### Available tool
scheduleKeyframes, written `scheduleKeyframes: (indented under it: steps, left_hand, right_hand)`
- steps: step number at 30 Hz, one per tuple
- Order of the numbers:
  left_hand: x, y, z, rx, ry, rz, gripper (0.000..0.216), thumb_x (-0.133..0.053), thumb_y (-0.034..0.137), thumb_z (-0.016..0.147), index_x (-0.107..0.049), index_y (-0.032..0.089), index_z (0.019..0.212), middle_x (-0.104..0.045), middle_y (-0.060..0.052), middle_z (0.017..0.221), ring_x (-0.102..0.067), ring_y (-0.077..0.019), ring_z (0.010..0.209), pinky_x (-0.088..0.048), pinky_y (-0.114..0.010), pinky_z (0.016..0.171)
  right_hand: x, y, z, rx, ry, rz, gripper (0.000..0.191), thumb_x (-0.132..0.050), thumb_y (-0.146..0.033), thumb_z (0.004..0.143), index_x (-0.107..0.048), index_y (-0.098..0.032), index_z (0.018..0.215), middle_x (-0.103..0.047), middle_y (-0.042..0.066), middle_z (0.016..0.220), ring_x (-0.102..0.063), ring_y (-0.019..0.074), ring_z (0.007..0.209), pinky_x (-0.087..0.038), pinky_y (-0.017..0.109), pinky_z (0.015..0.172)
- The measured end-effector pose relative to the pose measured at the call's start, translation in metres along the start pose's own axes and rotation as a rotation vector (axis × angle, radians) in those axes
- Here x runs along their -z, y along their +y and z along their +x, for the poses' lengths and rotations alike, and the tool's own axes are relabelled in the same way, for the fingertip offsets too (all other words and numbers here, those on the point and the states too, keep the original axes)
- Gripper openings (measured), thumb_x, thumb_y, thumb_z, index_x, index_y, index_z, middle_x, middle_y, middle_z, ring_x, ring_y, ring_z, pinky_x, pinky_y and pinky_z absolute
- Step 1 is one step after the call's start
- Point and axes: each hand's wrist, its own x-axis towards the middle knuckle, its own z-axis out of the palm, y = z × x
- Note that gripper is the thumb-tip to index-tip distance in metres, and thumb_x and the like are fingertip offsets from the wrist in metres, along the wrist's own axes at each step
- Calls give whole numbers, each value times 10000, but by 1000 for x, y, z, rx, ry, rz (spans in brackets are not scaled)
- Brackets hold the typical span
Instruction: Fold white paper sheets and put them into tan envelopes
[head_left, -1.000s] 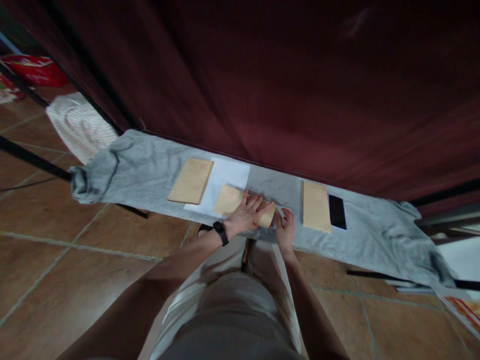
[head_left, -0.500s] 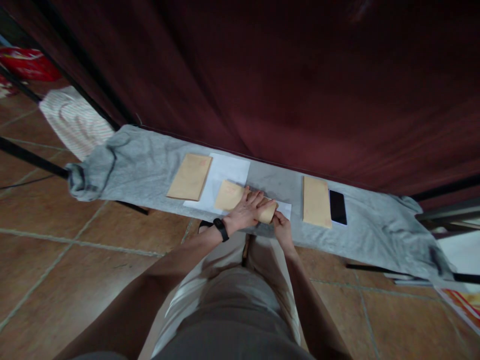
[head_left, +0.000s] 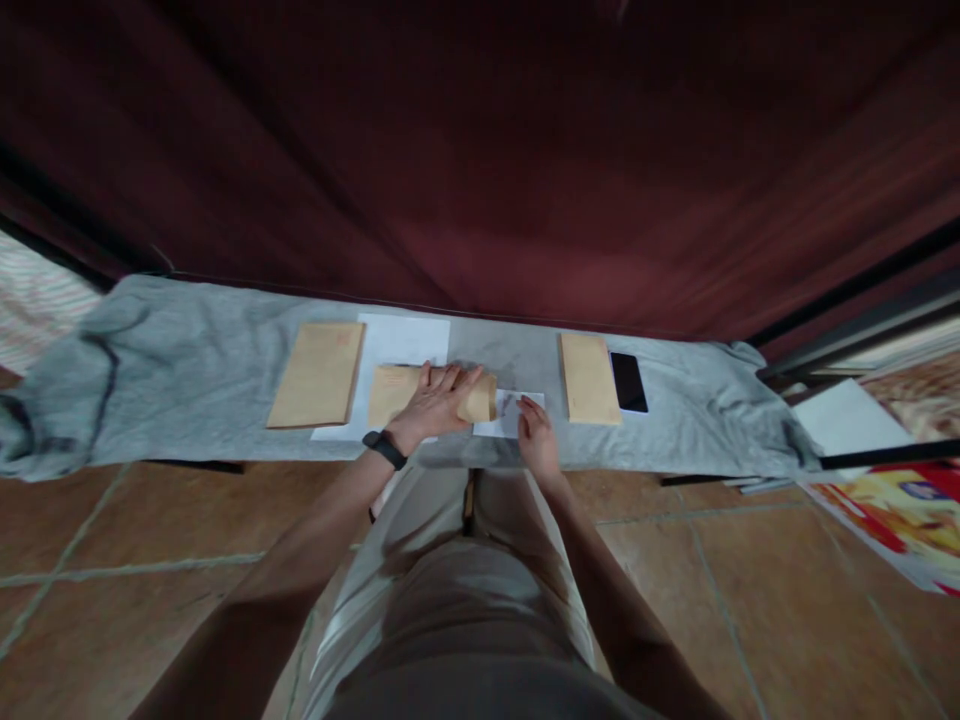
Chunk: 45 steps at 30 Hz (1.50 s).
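Observation:
My left hand (head_left: 435, 405), a black band on its wrist, lies flat with fingers stretched out on a tan envelope (head_left: 394, 392) in the middle of a grey cloth (head_left: 195, 370). My right hand (head_left: 534, 435) rests on a small white paper (head_left: 508, 412) that sticks out from the envelope's right end; its fingers look bent onto the paper. A larger white sheet (head_left: 405, 342) lies under the envelope.
A second tan envelope (head_left: 318, 373) lies to the left, a third (head_left: 587, 377) to the right beside a black phone (head_left: 628, 381). A dark red curtain (head_left: 480, 150) hangs right behind the cloth. Tiled floor below; a colourful printed sheet (head_left: 900, 515) lies at the right.
The view has swung to the right and levelled. My left hand has stayed pressed on the envelope. More of the white paper now shows at the envelope's right end under my right hand.

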Motion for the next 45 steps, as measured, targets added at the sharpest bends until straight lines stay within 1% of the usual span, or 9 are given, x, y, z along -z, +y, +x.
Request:
scheduleKeyframes:
  steps: [4, 9, 13, 18, 22, 30, 36, 41, 45]
  left_hand:
    - [-4, -7, 1, 16, -42, -35, 1091, -757, 409, 759, -131, 238, 1637, -330, -192, 1625, -280, -378, 1509, -56, -663, 1224]
    - [-1, -14, 0, 65, -64, -59, 1088, -741, 395, 766, -109, 258, 1641, -309, -192, 1637, -243, -378, 1533, -67, -670, 1222]
    - [-1, -19, 1, 85, -94, -55, 1102, -753, 397, 748, -119, 267, 1640, -284, -194, 1650, -211, -386, 1547, -84, -667, 1221]
    - [-4, -23, 3, 93, -108, -81, 1086, -726, 432, 763, -107, 266, 1640, -292, -189, 1650, -220, -370, 1547, -91, -665, 1222]
    - [-5, -25, 2, 74, -96, -98, 1110, -722, 433, 754, -76, 274, 1643, -320, -170, 1640, -247, -360, 1538, -95, -647, 1232]
    - [-1, -26, -2, 34, -106, -121, 1112, -733, 424, 746, -86, 282, 1640, -359, -158, 1613, -278, -364, 1519, -110, -646, 1230]
    - [2, -18, -2, -43, -30, -121, 1111, -722, 443, 776, -53, 249, 1642, -442, -160, 1545, -359, -345, 1472, -121, -608, 1243]
    - [-5, 1, -3, -90, 1, -78, 1116, -738, 425, 775, -64, 222, 1642, -460, -173, 1529, -398, -371, 1441, -152, -600, 1237]
    - [-11, 13, -8, -157, 31, -61, 1083, -725, 376, 798, -63, 225, 1643, -465, -171, 1524, -412, -356, 1429, -132, -587, 1240]
  right_hand:
    - [-8, -1, -11, 84, -124, -228, 436, -502, -304, 1012, -568, -223, 1435, -477, 132, 1566, -384, 306, 1480, -254, 585, 1227]
    - [-9, 6, -16, 65, -93, -305, 498, -533, -362, 1012, -512, -215, 1488, -395, 155, 1617, -345, 333, 1503, -244, 605, 1220]
    - [-9, 4, -12, 43, -74, -310, 512, -532, -350, 1012, -504, -163, 1488, -399, 187, 1608, -334, 346, 1509, -243, 610, 1220]
    - [-23, -14, -13, 102, -166, -281, 485, -458, -309, 1036, -482, -193, 1506, -431, 148, 1597, -366, 306, 1496, -245, 576, 1233]
    - [-27, -14, -18, 84, -130, -294, 498, -480, -358, 1034, -479, -203, 1507, -396, 158, 1616, -359, 323, 1497, -263, 585, 1218]
    - [-6, 11, -22, 50, -42, -296, 513, -529, -374, 1006, -510, -180, 1480, -408, 170, 1607, -362, 331, 1492, -285, 578, 1215]
    - [12, -5, -8, -5, -18, -64, 432, -441, -218, 982, -609, -181, 1378, -537, 133, 1511, -487, 260, 1408, -381, 490, 1195]
    - [6, -23, 18, -115, -259, 336, 331, -452, -219, 949, -736, -226, 1118, -731, 55, 1180, -659, 199, 1116, -511, 349, 1031]
    - [-4, -23, 36, -263, -526, 445, 210, -540, -141, 829, -741, -183, 874, -735, 19, 858, -655, 176, 840, -545, 296, 849]
